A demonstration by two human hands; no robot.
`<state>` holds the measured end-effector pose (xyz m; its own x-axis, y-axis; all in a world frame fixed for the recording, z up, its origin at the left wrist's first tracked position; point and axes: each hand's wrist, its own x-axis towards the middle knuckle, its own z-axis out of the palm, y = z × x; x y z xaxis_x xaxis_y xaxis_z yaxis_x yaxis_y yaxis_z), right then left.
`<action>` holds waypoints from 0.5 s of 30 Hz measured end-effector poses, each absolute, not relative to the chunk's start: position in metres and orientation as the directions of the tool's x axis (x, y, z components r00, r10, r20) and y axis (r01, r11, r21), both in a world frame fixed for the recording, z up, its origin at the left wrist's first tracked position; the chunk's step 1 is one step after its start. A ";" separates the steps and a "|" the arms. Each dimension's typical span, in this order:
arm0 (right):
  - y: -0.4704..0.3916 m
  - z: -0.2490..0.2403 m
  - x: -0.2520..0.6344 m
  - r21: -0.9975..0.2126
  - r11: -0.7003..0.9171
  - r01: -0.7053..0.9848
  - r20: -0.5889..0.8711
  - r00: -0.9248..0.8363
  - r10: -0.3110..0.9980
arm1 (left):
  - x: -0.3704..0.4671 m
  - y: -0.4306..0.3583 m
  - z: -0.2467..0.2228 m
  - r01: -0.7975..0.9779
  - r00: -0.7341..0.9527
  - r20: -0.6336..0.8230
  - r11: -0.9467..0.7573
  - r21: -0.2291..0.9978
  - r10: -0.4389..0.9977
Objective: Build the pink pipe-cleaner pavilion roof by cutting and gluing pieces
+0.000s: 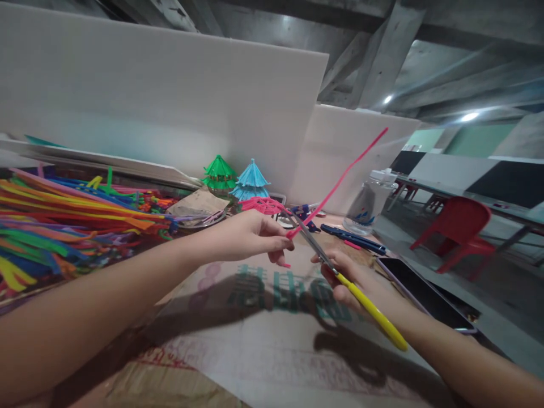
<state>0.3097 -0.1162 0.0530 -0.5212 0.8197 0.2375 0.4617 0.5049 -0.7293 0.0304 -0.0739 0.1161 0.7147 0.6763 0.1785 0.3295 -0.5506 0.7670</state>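
Holding scissors over printed sheet | white panels behind | apparently concrete room

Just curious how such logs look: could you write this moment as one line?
left hand: pinching pink strip | right hand: holding yellow-handled scissors | scissors: blades at the strip | nearby: phone, green model, blue model

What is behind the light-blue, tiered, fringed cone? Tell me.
A tall, flat white panel rises behind the light-blue cone. Anything low and directly behind the cone is covered, so it cannot be seen.
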 end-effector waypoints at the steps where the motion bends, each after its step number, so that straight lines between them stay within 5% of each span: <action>1: -0.119 0.056 0.307 -0.720 0.506 0.476 0.231 -0.523 0.820 | 0.031 -0.075 0.115 0.335 0.718 0.174 -0.554 0.762 0.674; 15: -0.141 0.077 0.289 -0.739 0.441 0.510 0.112 -0.552 0.826 | 0.036 -0.082 0.118 0.366 0.743 0.120 -0.549 0.751 0.659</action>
